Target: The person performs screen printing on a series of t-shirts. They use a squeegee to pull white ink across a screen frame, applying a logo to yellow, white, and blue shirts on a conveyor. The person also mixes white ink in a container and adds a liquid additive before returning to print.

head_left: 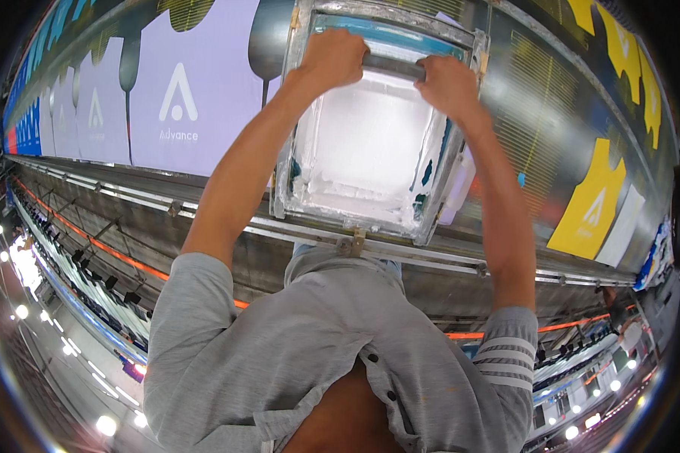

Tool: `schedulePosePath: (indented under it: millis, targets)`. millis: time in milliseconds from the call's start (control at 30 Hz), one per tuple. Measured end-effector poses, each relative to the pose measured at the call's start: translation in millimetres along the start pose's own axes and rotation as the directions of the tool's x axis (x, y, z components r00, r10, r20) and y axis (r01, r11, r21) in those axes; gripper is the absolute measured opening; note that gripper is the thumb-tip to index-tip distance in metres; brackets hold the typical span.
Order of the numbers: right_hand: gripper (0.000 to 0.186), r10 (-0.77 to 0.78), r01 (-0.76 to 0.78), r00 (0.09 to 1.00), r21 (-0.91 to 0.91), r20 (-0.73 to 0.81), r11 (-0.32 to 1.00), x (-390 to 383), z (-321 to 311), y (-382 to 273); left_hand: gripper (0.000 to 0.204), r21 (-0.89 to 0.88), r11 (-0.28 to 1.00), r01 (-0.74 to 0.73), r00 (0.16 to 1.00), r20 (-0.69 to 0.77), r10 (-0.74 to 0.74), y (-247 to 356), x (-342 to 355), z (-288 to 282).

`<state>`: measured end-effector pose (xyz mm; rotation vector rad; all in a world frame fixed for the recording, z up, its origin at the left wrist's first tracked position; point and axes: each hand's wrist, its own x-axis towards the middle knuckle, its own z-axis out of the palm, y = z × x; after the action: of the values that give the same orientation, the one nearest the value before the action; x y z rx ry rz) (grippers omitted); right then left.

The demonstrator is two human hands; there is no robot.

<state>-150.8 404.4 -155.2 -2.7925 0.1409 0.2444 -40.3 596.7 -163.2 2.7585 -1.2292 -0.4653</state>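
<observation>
A screen printing frame with a metal rim lies on the long table in front of me. White ink covers much of its mesh, and blue-green strips show along the far end and sides. Near the frame's far end, a grey squeegee lies crosswise over the mesh. My left hand is closed round its left end. My right hand grips the right end, fingers curled over the bar. The squeegee's lower edge and whatever lies under the frame are hidden.
Lilac fabric panels with white printed marks lie flat to the left. To the right are a yellow panel and a white piece. A metal rail runs along the table's near edge, with a bracket by the frame.
</observation>
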Motion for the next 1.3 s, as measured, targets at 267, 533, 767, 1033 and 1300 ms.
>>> schedulePosePath:
  millis: [267,533,767,1033,1300]
  targets:
    - [0.020,-0.133,0.133,0.991,0.024,0.004,0.991,-149,65,-56,0.034,-0.105,0.993,0.060,0.996,0.069,-0.053,46,-166,52]
    - [0.012,-0.056,0.055,0.998,0.066,0.012,0.996,-160,43,-71,0.032,-0.072,0.997,-0.012,0.992,0.123,0.021,43,-163,30]
    - [0.023,0.009,-0.010,1.000,-0.047,-0.028,0.999,-6,-7,-1,0.030,0.009,0.999,-0.036,0.997,-0.073,0.037,2,-7,-16]
    - [0.027,-0.001,0.001,1.000,-0.024,-0.001,1.000,19,1,13,0.034,0.005,1.000,-0.016,1.000,0.004,0.016,-9,23,-3]
    - [0.015,-0.137,0.137,0.990,-0.019,0.022,0.990,-123,55,-46,0.032,-0.118,0.992,0.054,0.996,0.082,-0.044,38,-136,44]
